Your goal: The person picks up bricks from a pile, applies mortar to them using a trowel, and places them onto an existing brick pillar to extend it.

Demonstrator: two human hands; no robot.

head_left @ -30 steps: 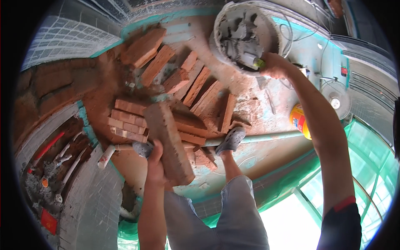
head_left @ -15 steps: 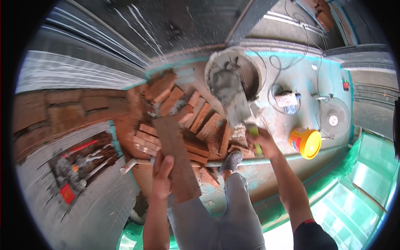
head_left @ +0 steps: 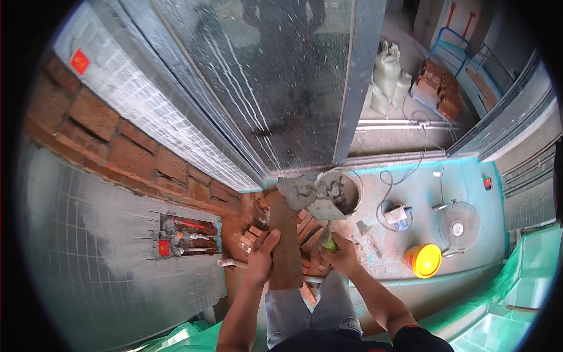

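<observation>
My left hand (head_left: 264, 258) grips a long flat brown brick (head_left: 285, 249) by its left edge, held up in front of my legs. In my right hand (head_left: 342, 258) is a trowel (head_left: 326, 210), its green handle inside my closed fingers. Grey wet mortar (head_left: 298, 190) sits on the blade, close to the brick's far end; whether it touches the brick I cannot tell. Behind the blade stands a round mortar tub (head_left: 356, 193), partly hidden. Several loose red bricks (head_left: 309, 230) lie beneath my hands, mostly covered by the held brick.
A brick wall course (head_left: 141, 155) runs along the left, above a recess with pipes (head_left: 193, 236). To the right are a yellow-lidded bucket (head_left: 423, 261), a round fan (head_left: 459, 227), a cable (head_left: 387, 185) and a hammer-like tool (head_left: 369, 236). A glass door (head_left: 264, 88) stands ahead.
My view has tilted upward, showing more of the door and wall. The mortar-loaded trowel has come from the tub toward the brick's far end, and my hands are closer together.
</observation>
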